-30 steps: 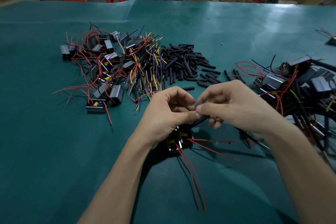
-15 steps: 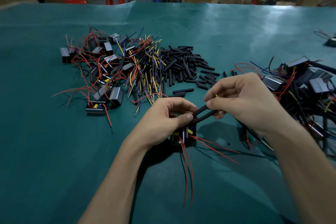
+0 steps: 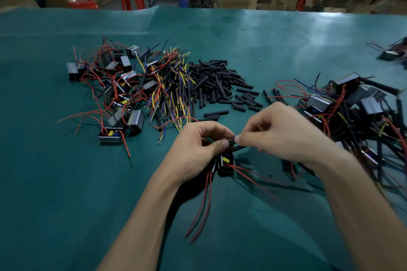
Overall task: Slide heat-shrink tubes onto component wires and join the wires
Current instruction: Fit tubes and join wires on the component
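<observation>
The left hand (image 3: 198, 152) curls around a small boxy black component (image 3: 225, 164) with a yellow part showing on its face, thumb pressed against a matte black heat-shrink tube (image 3: 239, 147) that juts toward the other hand. The right hand (image 3: 284, 136) pinches that same tube between thumb and forefinger, a thin yellow wire end (image 3: 260, 127) poking up among its fingers. Slim red leads (image 3: 203, 209) trail from the component across the smooth, slightly glossy teal table cover (image 3: 66, 204). Beyond the hands lies a loose heap of short, stiff black tubes (image 3: 217, 83). Left of it sits a tangle of metal-cased components and red, yellow and blue wires (image 3: 132, 88); right of the hands sits another tangled pile of components (image 3: 352, 105).
</observation>
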`<state>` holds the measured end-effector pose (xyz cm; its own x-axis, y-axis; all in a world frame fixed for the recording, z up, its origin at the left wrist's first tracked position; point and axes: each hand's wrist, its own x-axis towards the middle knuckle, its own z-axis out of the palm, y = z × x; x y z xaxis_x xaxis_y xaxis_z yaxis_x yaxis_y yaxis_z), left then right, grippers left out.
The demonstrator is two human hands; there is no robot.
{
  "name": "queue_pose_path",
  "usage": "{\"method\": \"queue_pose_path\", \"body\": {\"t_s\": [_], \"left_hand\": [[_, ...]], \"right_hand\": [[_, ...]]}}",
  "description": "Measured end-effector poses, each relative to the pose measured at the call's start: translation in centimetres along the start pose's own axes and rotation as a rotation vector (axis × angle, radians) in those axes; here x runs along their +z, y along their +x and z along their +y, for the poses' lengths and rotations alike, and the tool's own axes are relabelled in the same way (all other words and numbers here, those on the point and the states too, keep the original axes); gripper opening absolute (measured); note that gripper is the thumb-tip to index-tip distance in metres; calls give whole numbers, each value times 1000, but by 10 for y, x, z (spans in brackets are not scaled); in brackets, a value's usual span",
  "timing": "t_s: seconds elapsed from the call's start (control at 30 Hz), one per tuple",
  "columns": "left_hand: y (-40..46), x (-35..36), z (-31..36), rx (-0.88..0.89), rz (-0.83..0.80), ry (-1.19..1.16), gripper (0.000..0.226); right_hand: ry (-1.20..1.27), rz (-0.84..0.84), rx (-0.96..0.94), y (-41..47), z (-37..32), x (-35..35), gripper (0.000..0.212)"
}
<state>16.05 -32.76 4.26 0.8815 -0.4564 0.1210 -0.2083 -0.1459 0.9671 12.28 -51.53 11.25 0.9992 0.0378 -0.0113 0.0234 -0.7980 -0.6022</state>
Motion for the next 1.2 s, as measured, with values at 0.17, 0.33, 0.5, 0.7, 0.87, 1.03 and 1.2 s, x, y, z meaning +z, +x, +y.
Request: {"method": "queue_pose_path", "body": {"t_s": [0.17,0.33,0.5,0.7,0.87,1.03,1.2], "left_hand": [[1,1,-3,44,-1,67,17],[0,2,-3,82,-24,129,18],[0,2,0,96,-24,172,21],[-1,3,-1,97,-15,226,22],[-1,2,-1,121,-13,198,24],[1,4,-2,121,6,152,18],[2,3,-3,108,-15,99,19]], "right_hand": [[-124,-4,-1,1,-8,-6,22],[-152,-28,26,0,-9,-10,22],[-113,-44,47,-1,-6,-13,19],[-100,-73,74,-7,1,-18,18],[-132,-8,24,-6,-3,-14,12],[-168,-162,-13,-1,-9,-6,23],[-127,-85,24,-7,-8,-15,28]]}}
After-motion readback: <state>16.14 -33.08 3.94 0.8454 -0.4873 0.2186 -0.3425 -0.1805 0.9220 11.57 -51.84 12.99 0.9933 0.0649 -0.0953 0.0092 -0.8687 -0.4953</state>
